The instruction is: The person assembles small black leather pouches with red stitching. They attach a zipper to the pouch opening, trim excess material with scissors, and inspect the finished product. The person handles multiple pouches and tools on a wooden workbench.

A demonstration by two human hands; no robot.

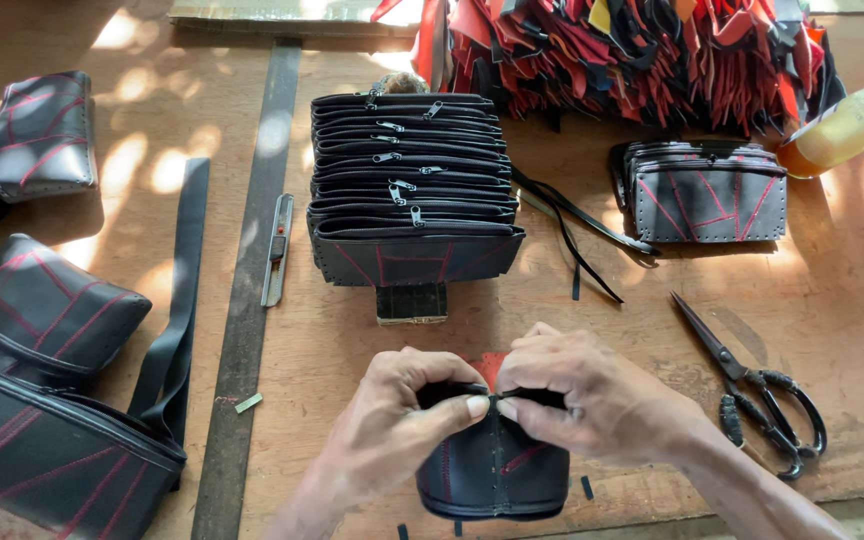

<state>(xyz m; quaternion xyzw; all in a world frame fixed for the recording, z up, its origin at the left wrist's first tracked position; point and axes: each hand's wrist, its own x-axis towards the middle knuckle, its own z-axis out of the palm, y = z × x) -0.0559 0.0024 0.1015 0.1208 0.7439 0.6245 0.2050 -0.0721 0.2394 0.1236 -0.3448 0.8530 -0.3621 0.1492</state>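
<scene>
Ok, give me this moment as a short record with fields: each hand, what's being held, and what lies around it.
left hand: pinches the top edge of the black pouch
right hand: pinches the same edge, fingertips meeting the left's
pouch: black with red stitching, at the near edge of the wooden table
scissors: lying open, right of the hands
zipper stack: row of black zippered pieces beyond the hands
utility knife: left of the stack, beside a long metal ruler
scrap heap: red and black offcuts at the far edge

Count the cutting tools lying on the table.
2: black scissors to the right of the right hand, and a utility knife left of the stacked zipper pouches. The scrap pile could hide others.
</scene>
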